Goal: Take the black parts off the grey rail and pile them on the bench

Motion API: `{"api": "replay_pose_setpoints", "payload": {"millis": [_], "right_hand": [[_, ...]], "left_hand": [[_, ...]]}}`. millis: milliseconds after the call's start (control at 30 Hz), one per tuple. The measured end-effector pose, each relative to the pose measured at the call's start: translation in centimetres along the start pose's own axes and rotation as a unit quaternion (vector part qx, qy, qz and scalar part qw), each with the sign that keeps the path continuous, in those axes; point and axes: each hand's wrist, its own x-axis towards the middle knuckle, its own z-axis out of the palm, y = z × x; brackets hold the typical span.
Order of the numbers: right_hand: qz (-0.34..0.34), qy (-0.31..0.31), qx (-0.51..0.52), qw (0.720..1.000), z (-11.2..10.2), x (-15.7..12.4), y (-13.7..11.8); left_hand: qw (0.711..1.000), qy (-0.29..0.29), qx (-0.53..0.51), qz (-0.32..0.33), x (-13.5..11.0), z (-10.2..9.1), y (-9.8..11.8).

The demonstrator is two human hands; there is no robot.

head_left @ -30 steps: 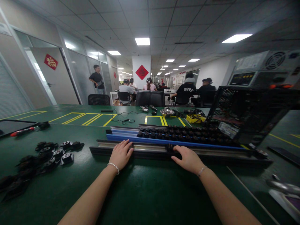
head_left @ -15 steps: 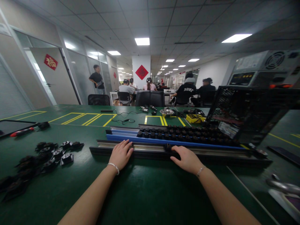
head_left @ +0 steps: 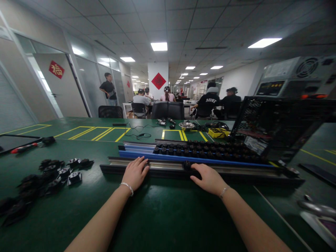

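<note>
A long black rail (head_left: 165, 171) with a metallic channel lies across the green table in front of me. My left hand (head_left: 135, 172) rests on its left part, fingers spread over the top edge. Near the rail's middle, a small black block (head_left: 187, 165) sits in the channel. The fingertips of my right hand (head_left: 210, 178) touch this block from the right, with the thumb apart along the rail's front. Just behind is a blue rail (head_left: 147, 155), beside rows of similar black blocks (head_left: 194, 152).
Loose black modules (head_left: 52, 175) are heaped at the left, near a red-handled tool (head_left: 25, 148). An open computer case (head_left: 278, 129) stands at the right. Farther back are a metal bowl (head_left: 187, 126), a yellow tray (head_left: 218, 132) and cables (head_left: 143, 135). Several people sit or stand beyond the table.
</note>
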Motion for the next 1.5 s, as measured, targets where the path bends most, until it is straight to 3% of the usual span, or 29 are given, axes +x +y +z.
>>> {"api": "replay_pose_setpoints", "payload": {"millis": [833, 1500], "right_hand": [[-0.034, 0.018, 0.012, 0.999, 0.4, 0.1, -0.3], [-0.057, -0.002, 0.018, 0.998, 0.6, 0.3, -1.1]], "left_hand": [[1.000, -0.010, 0.007, -0.001, 0.0, -0.2, 0.3], [1.000, -0.009, -0.001, -0.008, 0.0, -0.3, 0.4]]}}
